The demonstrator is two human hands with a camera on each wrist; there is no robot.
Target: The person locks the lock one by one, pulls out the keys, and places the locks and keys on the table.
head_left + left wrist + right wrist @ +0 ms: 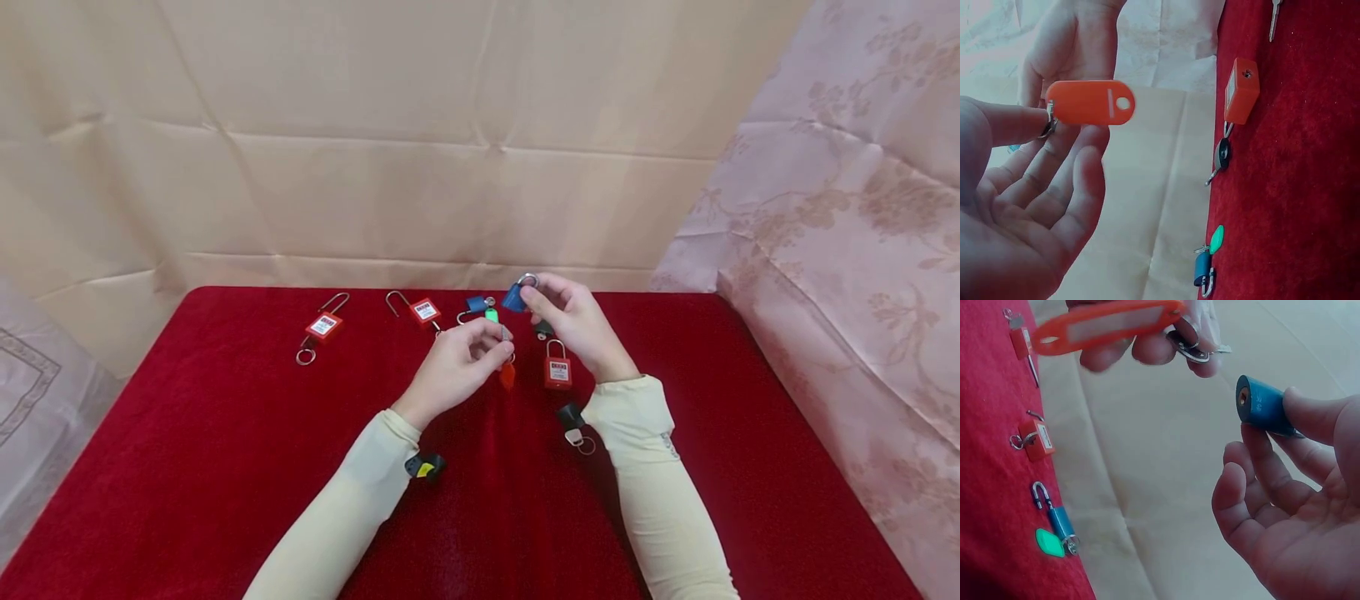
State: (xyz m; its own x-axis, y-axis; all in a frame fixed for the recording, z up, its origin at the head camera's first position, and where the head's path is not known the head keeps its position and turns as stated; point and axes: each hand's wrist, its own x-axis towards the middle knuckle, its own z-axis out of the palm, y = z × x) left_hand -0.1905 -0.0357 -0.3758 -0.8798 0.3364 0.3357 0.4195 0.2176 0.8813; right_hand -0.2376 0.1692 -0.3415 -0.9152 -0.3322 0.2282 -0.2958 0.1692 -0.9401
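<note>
My left hand (459, 365) pinches a key (1224, 349) by its ring end, between thumb and fingers. From its ring hangs an orange key tag (1088, 103) with a hole at its far end. My right hand (576, 323) grips a blue padlock (1264, 406) by the shackle end, thumb on one side and fingers on the other. The padlock's brass keyhole faces the key in the right wrist view, with a gap between them. Both hands are raised over the far part of the table, the left slightly nearer my body.
On the red cloth (225, 467) lie another blue padlock (476, 304) with a green tag (491, 316), red padlocks at left (325, 327), middle (425, 312) and right (557, 373), and a black padlock (570, 415) with a key. A black and yellow item (426, 468) lies beside the left sleeve.
</note>
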